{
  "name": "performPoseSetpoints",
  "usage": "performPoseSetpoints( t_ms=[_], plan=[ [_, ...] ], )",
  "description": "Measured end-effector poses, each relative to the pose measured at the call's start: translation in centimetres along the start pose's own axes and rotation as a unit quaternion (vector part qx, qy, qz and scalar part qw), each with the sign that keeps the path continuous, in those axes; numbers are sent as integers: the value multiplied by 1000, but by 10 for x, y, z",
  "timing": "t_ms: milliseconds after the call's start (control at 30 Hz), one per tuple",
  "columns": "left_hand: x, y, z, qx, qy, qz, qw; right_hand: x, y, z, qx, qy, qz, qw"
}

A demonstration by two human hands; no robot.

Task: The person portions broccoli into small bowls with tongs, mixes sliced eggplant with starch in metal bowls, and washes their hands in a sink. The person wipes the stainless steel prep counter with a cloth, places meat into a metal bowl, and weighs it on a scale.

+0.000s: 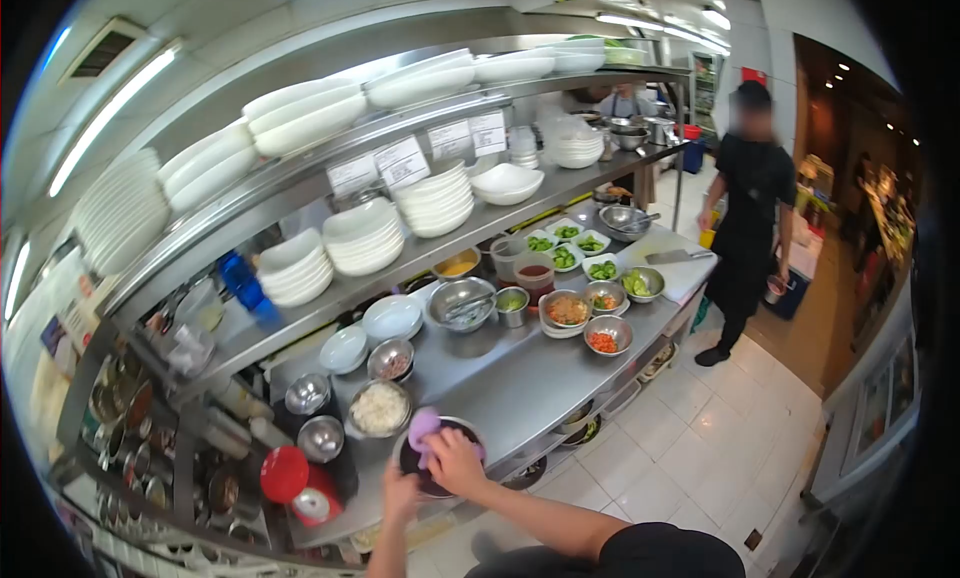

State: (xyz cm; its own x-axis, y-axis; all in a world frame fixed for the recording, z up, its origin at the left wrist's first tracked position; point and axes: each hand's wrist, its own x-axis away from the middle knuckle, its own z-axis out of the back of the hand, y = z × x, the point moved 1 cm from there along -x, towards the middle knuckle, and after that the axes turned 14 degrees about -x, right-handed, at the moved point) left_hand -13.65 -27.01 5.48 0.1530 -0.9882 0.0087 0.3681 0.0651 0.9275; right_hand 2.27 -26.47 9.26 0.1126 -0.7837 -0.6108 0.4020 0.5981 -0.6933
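Note:
A dark round bowl or pan (407, 460) sits at the front edge of the steel counter, right before me. My right hand (455, 462) is over it, fingers closed on a purple cloth (424, 425) that bunches up inside the rim. At the near left side of the same vessel is my left hand (401, 492), smeared by motion, its fingers close to the rim. A bowl of chopped white food (380, 408) stands just behind. To the left are a red kitchen scale (317, 505) and two small steel bowls (321, 439).
Across the steel counter (460, 378) stand a large steel bowl (462, 305), a bowl of diced orange food (608, 335) and several dishes of green vegetables (603, 268). A cleaver (678, 255) lies on a white board. Shelves above hold stacked white bowls (362, 236). A person (752, 198) stands beyond the counter's right end.

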Motion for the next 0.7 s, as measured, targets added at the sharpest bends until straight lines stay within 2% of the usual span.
performPoseSetpoints(
  t_ms=[33, 67, 100, 133, 167, 200, 233, 267, 300, 333, 367, 400, 467, 533, 567, 600, 633, 667, 700],
  plan=[
    [18, -1, -16, -5, 9, -16, 1000, 24, 16, -16, -11, -12, 7, 1000],
    [30, -9, -11, -4, 24, -13, 1000, 50, 38, -33, -101, -169, 6, 980],
    [46, -23, -2, -27, 28, 21, 999, 69, 45, -40, -185, -322, 3, 928],
    [59, -37, 6, -48, 28, 52, 997, 66, 38, -28, -188, -328, 9, 926],
    [70, -48, 8, -47, 34, 54, 997, 58, 35, -16, -167, -483, 35, 859],
    [85, -63, 14, -91, 93, 52, 990, 50, 23, -3, -146, -623, 58, 766],
    [97, -70, 22, -135, 150, 48, 978, 38, 15, 7, -71, -585, -4, 808],
    [104, -62, 30, -134, 154, 48, 978, 6, -31, 56, -37, -538, -102, 836],
    [114, -42, 40, -53, 192, 76, 977, -2, 21, 23, 83, -485, 7, 870],
    [128, -22, 51, 28, 228, 104, 968, -22, 27, 37, 198, -362, 76, 908],
    [145, -10, 60, 110, 263, 131, 950, -43, 29, 55, 246, -348, 32, 904],
    [163, -5, 67, 113, 268, 131, 948, -64, 33, 66, 264, -329, -38, 906],
    [188, -9, 83, 138, 236, 168, 947, -115, 22, 79, 175, -205, -58, 961],
    [199, -133, 101, 11, 205, 26, 978, -171, -12, 99, 93, -135, -49, 985],
    [222, -152, 101, 9, 207, 92, 974, -194, -40, 114, 73, -150, -63, 984],
    [245, -166, 100, 7, 207, 159, 965, -219, -54, 119, 83, -119, -68, 987],
    [269, -181, 95, 64, 212, 182, 958, -240, -66, 122, 93, -87, -74, 989],
    [287, -225, 95, 43, 197, 139, 969, -256, -78, 128, 91, -70, -80, 990],
    [316, -147, 86, 88, 204, 238, 946, -270, -90, 131, 90, -53, -85, 991]
  ],
)
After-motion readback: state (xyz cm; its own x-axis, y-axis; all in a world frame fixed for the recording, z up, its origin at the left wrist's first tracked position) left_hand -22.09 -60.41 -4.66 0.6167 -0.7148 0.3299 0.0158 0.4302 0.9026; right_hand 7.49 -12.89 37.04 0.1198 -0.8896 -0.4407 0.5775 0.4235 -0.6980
